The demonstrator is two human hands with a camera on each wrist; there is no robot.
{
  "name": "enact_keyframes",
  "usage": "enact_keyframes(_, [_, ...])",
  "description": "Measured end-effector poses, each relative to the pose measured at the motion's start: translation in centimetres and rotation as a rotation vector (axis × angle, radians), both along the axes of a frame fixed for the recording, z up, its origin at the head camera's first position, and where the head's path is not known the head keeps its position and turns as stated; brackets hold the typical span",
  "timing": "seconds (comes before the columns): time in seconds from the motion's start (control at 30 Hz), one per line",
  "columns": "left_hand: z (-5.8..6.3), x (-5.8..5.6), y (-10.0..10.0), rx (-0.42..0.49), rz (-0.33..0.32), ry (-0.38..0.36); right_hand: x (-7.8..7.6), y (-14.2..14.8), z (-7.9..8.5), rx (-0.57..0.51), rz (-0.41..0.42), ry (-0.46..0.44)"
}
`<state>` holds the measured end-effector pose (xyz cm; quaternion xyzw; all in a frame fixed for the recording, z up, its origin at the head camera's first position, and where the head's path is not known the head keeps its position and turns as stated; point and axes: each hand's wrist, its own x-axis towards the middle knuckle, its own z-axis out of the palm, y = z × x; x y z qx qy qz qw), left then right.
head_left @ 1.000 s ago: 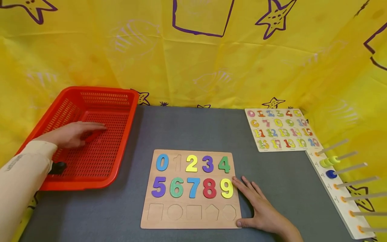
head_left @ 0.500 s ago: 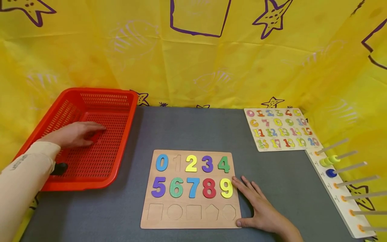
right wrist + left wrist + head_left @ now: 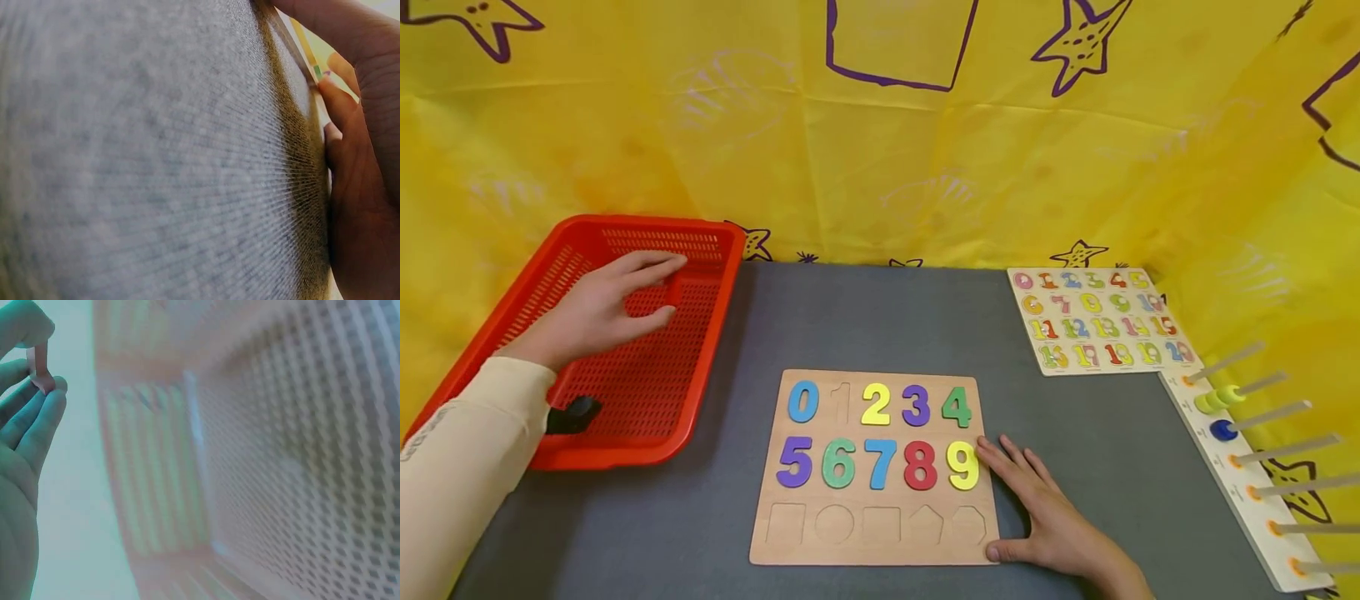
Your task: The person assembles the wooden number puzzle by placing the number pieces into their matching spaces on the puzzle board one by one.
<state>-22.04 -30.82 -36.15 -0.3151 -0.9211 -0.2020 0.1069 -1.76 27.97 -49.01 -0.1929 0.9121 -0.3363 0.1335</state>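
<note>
Over the red plastic basket [image 3: 696, 392], my left hand [image 3: 598, 308] pinches a slim red puzzle piece [image 3: 673, 289] between thumb and fingertips. In the left wrist view this puzzle piece [image 3: 39, 370] looks narrow with a bent end, partly covered by the fingers. A wooden number board [image 3: 868, 429] lies on the table, with colourful numerals 0 and 2 to 9 in their places. Its 1-shaped recess [image 3: 840, 403] is bare, as are the shape recesses along the bottom row. My right hand [image 3: 1048, 521] rests at the board's right edge, fingers extended, thumb by the lower corner.
A second number board [image 3: 1101, 322], printed 0 to 20, lies at the back right. Beside it, a white peg rack [image 3: 1232, 492] with rods and a few rings runs along the right side. Yellow patterned cloth [image 3: 880, 150] hangs behind the grey table [image 3: 865, 321].
My left hand has risen from the basket's floor and moved slightly toward the back, bringing up the red puzzle piece. The right hand and board have stayed put.
</note>
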Motion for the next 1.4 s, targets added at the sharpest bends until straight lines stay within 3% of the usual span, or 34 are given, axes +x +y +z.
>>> enact_keyframes(0.17, [1.5, 1.9, 4.7, 0.061, -0.160, 0.099, 0.2, 0.1, -0.2, -0.003, 0.001, 0.018])
enact_keyframes(0.3, [1.8, 4.4, 8.8, 0.064, -0.263, 0.099, 0.4, 0.1, -0.3, -0.011, 0.001, 0.024])
enact_keyframes(0.43, [0.6, 6.8, 12.4, 0.084, -0.319, 0.053, 0.6, 0.2, -0.4, -0.015, -0.006, 0.025])
enact_keyframes(0.57, [-2.2, 8.1, 15.3, 0.107, -0.309, -0.030, 0.6, 0.4, -0.3, -0.018, -0.017, 0.028])
enact_keyframes(0.73, [-5.9, 8.3, 17.7, 0.041, -0.209, -0.141, 0.4, 0.3, -0.4, -0.008, -0.013, 0.027])
enact_keyframes(0.9, [-7.9, 7.9, 19.6, -0.050, -0.184, -0.177, 0.5, 0.3, -0.5, -0.011, -0.003, 0.041])
enact_keyframes(1.17, [-9.1, 7.4, 20.2, -0.066, -0.197, -0.195, 0.3, 0.3, -0.4, -0.016, -0.015, 0.021])
enact_keyframes(1.4, [-9.4, 7.2, 20.1, -0.089, -0.190, -0.225, 0.2, 0.2, -0.3, -0.015, -0.015, -0.006])
